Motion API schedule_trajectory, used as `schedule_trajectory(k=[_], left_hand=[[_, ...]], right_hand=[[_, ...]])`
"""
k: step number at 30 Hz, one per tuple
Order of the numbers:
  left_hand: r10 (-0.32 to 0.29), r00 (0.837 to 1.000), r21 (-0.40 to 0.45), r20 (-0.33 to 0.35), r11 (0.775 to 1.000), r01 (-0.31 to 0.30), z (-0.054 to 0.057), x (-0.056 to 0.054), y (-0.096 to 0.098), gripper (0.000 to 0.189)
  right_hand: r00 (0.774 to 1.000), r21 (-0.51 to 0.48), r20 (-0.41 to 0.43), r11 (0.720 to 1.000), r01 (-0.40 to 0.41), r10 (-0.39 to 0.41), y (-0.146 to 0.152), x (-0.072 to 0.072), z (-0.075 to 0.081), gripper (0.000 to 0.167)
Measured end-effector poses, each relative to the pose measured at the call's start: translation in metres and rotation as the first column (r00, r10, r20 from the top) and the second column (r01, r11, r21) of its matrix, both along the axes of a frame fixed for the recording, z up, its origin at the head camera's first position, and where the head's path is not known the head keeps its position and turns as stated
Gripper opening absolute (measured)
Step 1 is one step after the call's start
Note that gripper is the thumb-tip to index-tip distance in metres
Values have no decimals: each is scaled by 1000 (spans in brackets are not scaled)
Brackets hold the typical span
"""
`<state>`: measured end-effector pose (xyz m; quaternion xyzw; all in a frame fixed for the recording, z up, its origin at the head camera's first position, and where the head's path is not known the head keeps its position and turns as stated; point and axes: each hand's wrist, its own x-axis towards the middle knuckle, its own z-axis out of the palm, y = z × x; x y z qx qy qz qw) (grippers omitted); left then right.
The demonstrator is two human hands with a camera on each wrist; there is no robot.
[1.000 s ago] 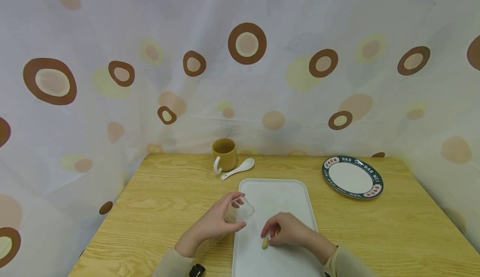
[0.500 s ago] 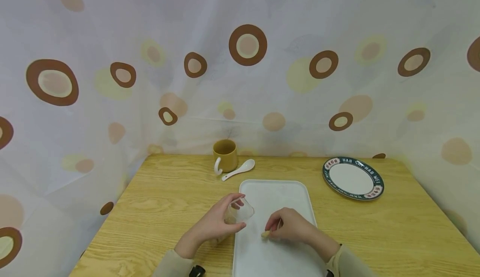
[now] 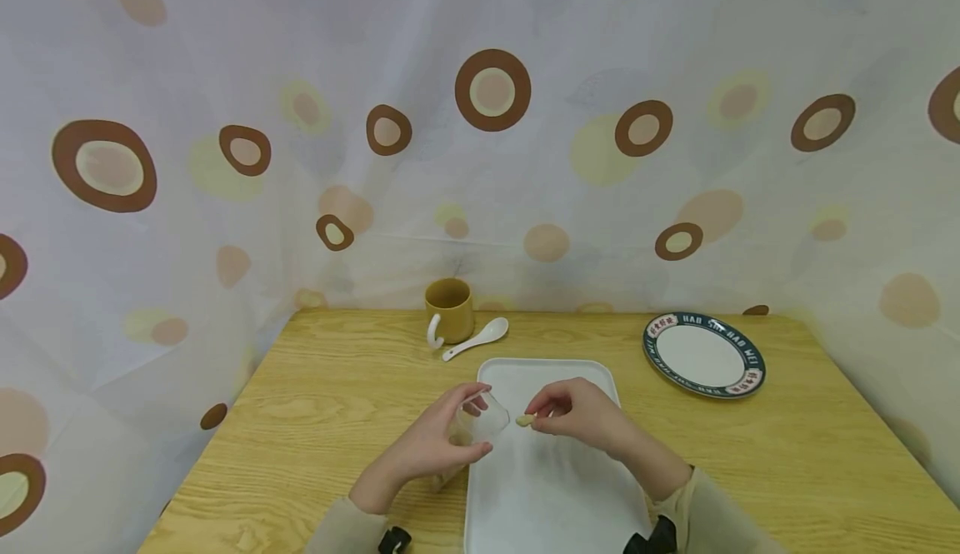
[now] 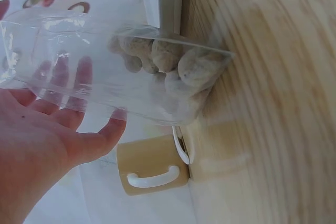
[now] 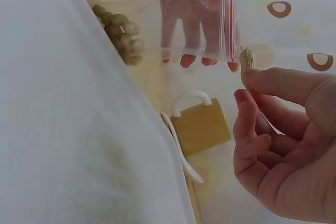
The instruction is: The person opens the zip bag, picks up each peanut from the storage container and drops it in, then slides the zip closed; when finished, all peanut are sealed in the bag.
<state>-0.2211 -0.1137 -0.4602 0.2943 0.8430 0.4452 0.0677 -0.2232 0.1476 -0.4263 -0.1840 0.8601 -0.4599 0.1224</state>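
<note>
My left hand (image 3: 429,444) holds a clear zip bag (image 4: 142,95) upright by its upper part, fingers and thumb around its spread mouth. Several unshelled peanuts (image 4: 199,69) lie in the bottom of the bag, which is close to the wooden table in the left wrist view. Between thumb and fingertips my right hand (image 3: 583,414) pinches a single peanut (image 5: 246,66), raised over the white tray (image 3: 551,504). This peanut is just to the right of the bag's mouth, near the red zip line.
At the back stands a mustard mug (image 3: 452,321) with a white handle, and a white spoon (image 3: 487,333) lies beside it. A green-rimmed plate (image 3: 705,356) is at the back right. A patterned curtain (image 3: 570,37) encloses the table (image 3: 337,387).
My right hand has picked the peanut up from the tray and carried it up and away from me, toward the bag's mouth. The left hand and bag have stayed in place.
</note>
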Motion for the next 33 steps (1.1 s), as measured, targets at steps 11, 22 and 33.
schedule_trajectory(k=[11, 22, 33], left_hand=[[-14, 1000, -7, -18, 1000, 14, 5, 1, 8, 70], [-3, 1000, 6, 16, 1000, 3, 10, 3, 11, 73], [35, 999, 31, -20, 999, -35, 12, -2, 21, 78]], right_hand=[[1000, -78, -10, 997, -3, 2, -16, -5, 17, 13], [1000, -110, 10, 994, -5, 6, -18, -2, 18, 17], [998, -189, 47, 981, -41, 51, -16, 6, 13, 20]])
